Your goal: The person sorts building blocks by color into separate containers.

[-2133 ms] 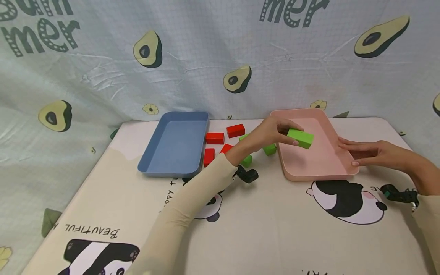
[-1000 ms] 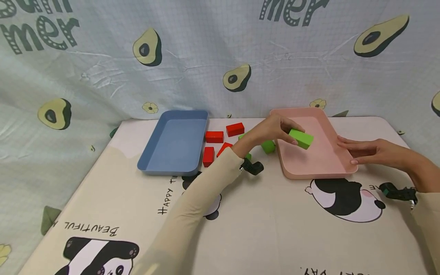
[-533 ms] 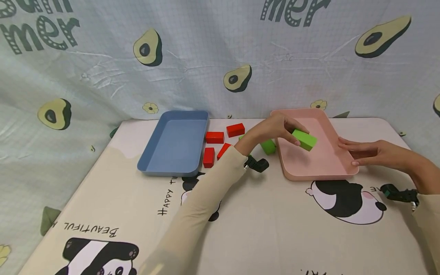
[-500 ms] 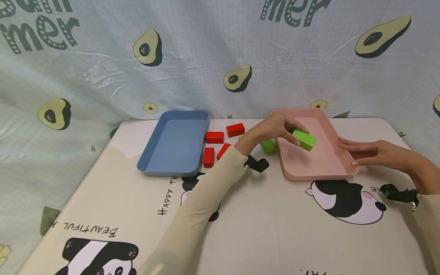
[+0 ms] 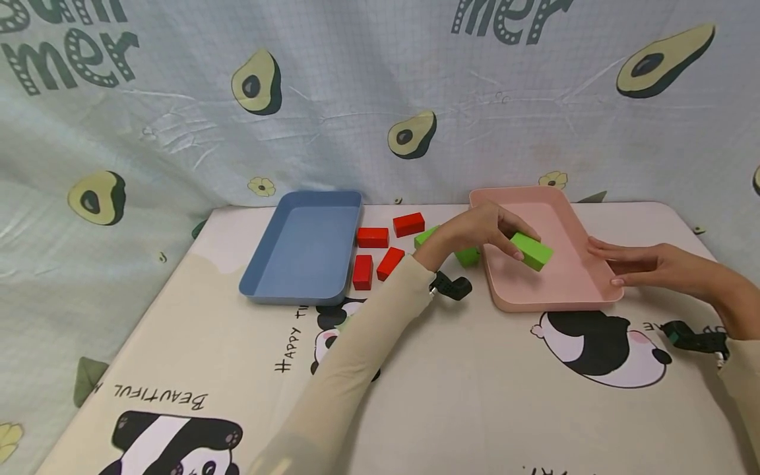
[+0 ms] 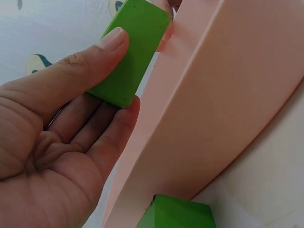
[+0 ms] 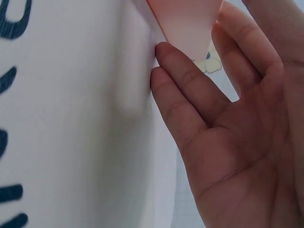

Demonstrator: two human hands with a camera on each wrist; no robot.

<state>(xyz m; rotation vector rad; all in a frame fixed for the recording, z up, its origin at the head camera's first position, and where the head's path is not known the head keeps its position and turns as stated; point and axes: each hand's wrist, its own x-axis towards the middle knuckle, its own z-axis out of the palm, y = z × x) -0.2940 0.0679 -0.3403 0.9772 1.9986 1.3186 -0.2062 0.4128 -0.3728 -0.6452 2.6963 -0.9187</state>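
Observation:
My left hand (image 5: 483, 227) holds a green block (image 5: 532, 252) over the pink tray (image 5: 552, 293), between thumb and fingers. In the left wrist view the thumb lies across one flat face of the block (image 6: 130, 52), with the fingers behind it. My right hand (image 5: 659, 264) touches the right side wall of the tray, fingers and thumb spread along it. Up close in the right wrist view, that hand's fingers (image 7: 183, 90) extend toward the tray's corner (image 7: 190, 28). More green blocks (image 5: 468, 257) lie left of the tray, partly hidden behind my left arm.
A blue tray (image 5: 299, 251) with a bare floor stands at the left. Several red blocks (image 5: 373, 237) lie on the table between the two trays. A hanging cloth (image 5: 332, 119) with avocado prints backs the table. Small black devices (image 5: 452, 286) hang at both wrists.
My left hand has shifted slightly right and a little lower over the pink tray, still holding the green block. The right hand stays at the tray's side.

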